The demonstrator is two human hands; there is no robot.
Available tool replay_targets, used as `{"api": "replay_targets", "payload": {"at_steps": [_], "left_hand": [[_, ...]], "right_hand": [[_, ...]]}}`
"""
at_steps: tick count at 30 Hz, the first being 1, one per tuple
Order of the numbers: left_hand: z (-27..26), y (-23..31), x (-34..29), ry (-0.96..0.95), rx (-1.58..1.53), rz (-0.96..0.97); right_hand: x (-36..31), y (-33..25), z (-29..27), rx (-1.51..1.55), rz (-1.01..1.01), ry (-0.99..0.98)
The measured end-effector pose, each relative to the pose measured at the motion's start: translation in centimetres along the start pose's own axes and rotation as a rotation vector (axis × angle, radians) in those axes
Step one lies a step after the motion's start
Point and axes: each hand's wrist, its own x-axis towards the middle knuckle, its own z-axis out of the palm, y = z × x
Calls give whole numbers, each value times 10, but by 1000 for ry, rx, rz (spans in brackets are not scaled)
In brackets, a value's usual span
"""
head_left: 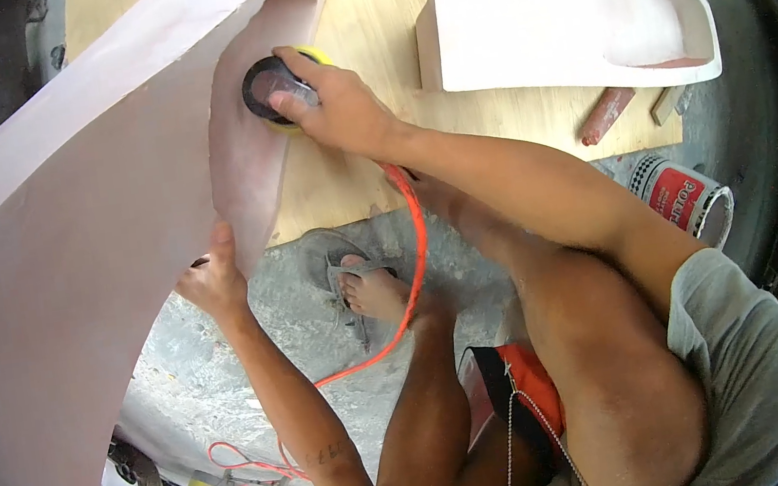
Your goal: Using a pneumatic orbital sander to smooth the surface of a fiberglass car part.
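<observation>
Over the left side of the plywood desk (371, 29): one moulded panel (147, 196), large, curved, pale pinkish grey. Along its right side: one edge strip (236, 165), pink-smudged. Against that strip: one round sander (269, 80), black and yellow, grasped in our right grip (337, 112), fingers and thumb curled about its body. At the panel's lower edge: our left grip (214, 278), clasping the rim, thumb on the near face, fingers passing behind. Also listed: one orange hose (420, 229), curving from beneath the right forearm to the floor; its join is hidden, so we can only suppose that it feeds the sander. Desk, right side: one white moulded piece (528, 28), hollowed at one end; one red cylinder (606, 116); one small wooden block (667, 104). Step in hand, by our judgement: smoothing of the edge strip. Next move, as we read it: calls for the sander flat, light even pressure along the strip, and the left grip steadying the panel.
</observation>
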Motion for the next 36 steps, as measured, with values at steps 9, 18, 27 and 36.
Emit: {"api": "replay_targets", "payload": {"at_steps": [9, 18, 27, 36], "left_hand": [[2, 2, 0, 19, -27, 8], [-1, 0, -2, -38, 1, -48], [1, -5, -1, -13, -39, 25], [2, 0, -1, -16, -63, 5]], "right_hand": [[28, 6, -10, -42, -29, 56], [32, 0, -14, -80, 24, 37], [36, -5, -17, -32, 31, 39], [38, -4, -17, -77, 45, 45]]}}
